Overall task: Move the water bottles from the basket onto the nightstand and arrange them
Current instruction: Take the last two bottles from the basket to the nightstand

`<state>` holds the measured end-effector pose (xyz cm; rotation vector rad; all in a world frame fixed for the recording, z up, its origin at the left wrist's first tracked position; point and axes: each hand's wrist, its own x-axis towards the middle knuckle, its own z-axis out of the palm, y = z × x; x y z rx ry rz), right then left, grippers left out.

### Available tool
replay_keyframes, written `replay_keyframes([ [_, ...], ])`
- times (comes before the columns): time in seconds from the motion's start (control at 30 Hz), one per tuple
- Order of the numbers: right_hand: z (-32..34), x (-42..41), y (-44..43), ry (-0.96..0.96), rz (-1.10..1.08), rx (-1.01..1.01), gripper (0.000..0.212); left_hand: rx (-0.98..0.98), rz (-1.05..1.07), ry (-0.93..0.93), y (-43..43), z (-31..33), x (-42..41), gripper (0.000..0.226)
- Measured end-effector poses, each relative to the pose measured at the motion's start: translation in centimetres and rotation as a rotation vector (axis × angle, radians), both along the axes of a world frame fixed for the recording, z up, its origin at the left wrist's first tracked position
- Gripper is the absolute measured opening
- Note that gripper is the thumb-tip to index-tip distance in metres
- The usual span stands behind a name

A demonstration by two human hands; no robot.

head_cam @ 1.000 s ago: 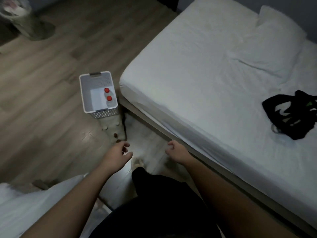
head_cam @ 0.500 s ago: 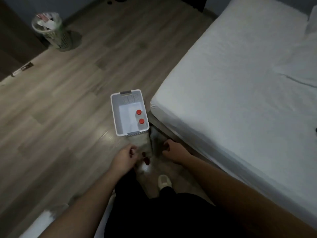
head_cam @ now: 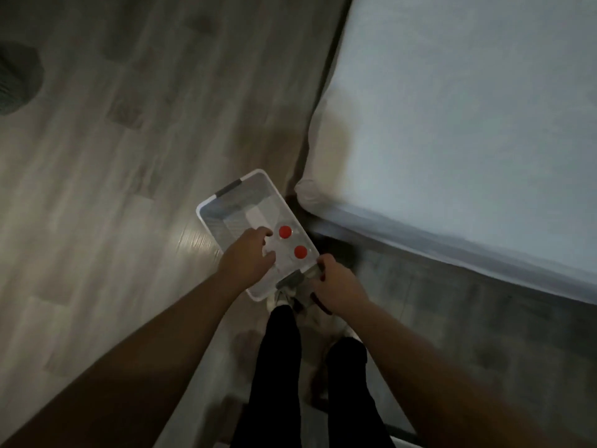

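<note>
A white perforated basket (head_cam: 228, 189) sits on the wooden floor by the bed's corner. Two clear water bottles stand in its right side, one with its red cap (head_cam: 285, 231) farther away, the other with its red cap (head_cam: 300, 252) nearer. My left hand (head_cam: 248, 260) reaches into the basket with its fingertips just left of the caps, holding nothing. My right hand (head_cam: 339, 286) grips the basket's near right rim beside the grey handle. The nightstand is out of view.
The bed (head_cam: 452, 124) with a white sheet fills the right side, its corner close to the basket. My legs in black trousers (head_cam: 281, 367) stand just behind the basket. A dark round bin (head_cam: 16, 79) is at the far left.
I have stepped up to the basket and bent over it. My left hand has gone into the basket, and my right hand has taken its near rim.
</note>
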<state>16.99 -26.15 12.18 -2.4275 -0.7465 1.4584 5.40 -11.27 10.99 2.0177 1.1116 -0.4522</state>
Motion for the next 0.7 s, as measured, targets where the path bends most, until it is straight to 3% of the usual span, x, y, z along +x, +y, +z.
replay_keyframes([
  [0.2,-9.1,-0.6,3.0,-0.078,-0.135,0.011,0.025,0.018,-0.227,-0.011,2.8,-8.9,2.2,0.049],
  [0.3,-12.4,-0.9,4.4,-0.098,-0.141,-0.011,0.035,0.014,-0.257,-0.046,3.7,-12.1,2.7,0.047],
  [0.7,-17.7,-1.1,5.6,-0.178,0.014,-0.115,0.037,0.122,-0.604,0.027,4.8,-16.4,5.7,0.053],
])
